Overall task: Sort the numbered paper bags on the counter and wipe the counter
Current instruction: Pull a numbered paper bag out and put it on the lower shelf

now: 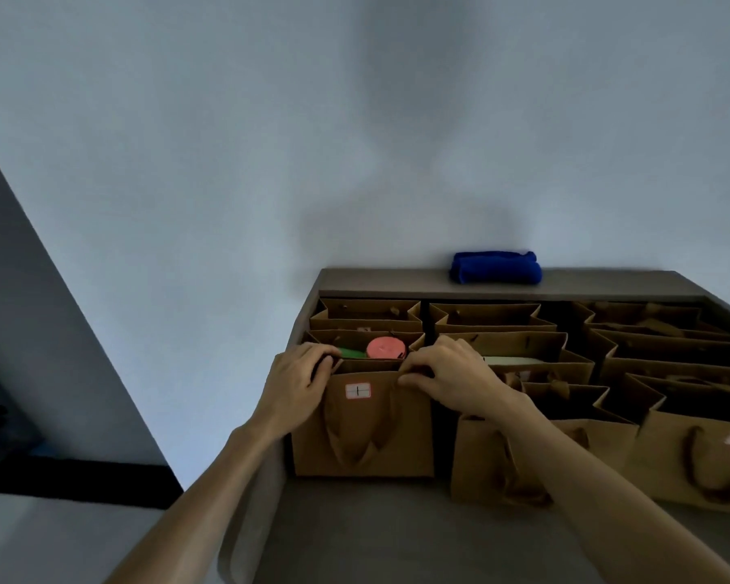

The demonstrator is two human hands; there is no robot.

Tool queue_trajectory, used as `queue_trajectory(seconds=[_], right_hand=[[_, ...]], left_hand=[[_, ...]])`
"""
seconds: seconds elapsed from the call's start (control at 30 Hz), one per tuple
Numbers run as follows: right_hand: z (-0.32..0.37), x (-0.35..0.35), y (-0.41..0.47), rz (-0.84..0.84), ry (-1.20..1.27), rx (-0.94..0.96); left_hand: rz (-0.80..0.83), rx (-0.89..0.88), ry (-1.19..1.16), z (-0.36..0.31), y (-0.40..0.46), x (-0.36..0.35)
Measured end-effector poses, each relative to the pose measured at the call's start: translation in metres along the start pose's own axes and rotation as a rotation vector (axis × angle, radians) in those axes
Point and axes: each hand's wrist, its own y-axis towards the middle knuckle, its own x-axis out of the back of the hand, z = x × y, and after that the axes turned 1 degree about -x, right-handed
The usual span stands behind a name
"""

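Note:
A brown paper bag with a white label marked "1" stands upright at the front left of the grey counter. My left hand grips its top left edge. My right hand pinches its top right rim. Behind it another bag holds a red round thing and something green. Several more brown bags stand in rows to the right. A folded blue cloth lies on the raised ledge at the back.
The counter's left edge drops off beside my left forearm. A pale wall rises behind the ledge. A bag with a partly seen label stands at the front right. Bare counter lies in front of the bags.

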Motion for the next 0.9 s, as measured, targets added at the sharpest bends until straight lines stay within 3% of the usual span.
queue_trajectory(seconds=[0.23,0.47,0.7,0.9], right_hand=[[0.005,0.009,-0.007,0.049,-0.003,0.058],[0.008,0.011,-0.034,0.105,-0.044,0.169],[0.007,0.008,-0.045,0.061,-0.098,0.319],[-0.007,0.022,-0.023,-0.112,0.274,0.134]], left_hand=[[0.015,0.037,-0.062,-0.006,0.0,0.007],[-0.072,0.05,-0.055,-0.03,0.021,0.015],[0.109,0.059,0.167,-0.034,0.02,-0.003],[0.082,0.04,0.236,-0.036,0.002,0.0]])
